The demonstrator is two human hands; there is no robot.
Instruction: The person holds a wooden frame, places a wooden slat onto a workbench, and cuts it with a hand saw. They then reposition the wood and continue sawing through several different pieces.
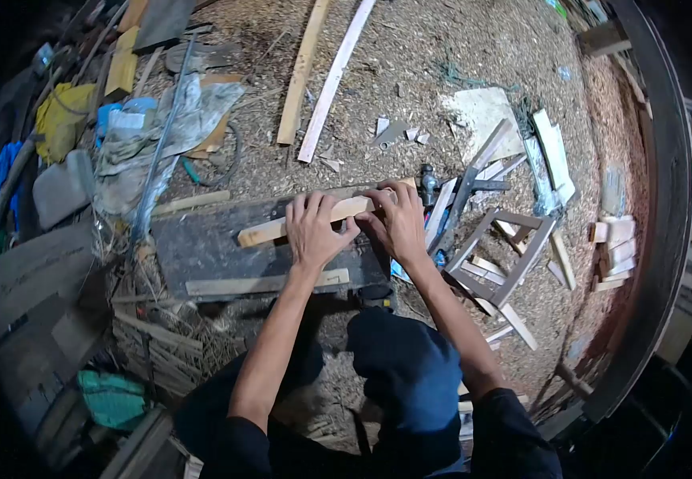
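Observation:
A pale wooden strip (263, 233) lies slantwise above a dark worn board (202, 249), its right end farther from me. My left hand (315, 227) grips the strip near its middle, fingers over the far side and thumb toward the right. Close by, my right hand (398, 219) is closed around the strip toward its right end. The two thumbs nearly meet at the near edge. Along the near side of the board lies another thin wooden strip (270, 283). A hammer (427, 180) stands just beyond my right hand, its head upward.
Right of the board are a small brown wooden frame (502, 257), a saw-like dark tool (459, 203) and scattered offcuts. Two long planks (302, 76) lie ahead on ground covered in wood shavings. Cloths, a jug (63, 189) and clutter fill the left. A dark beam (665, 199) borders the right.

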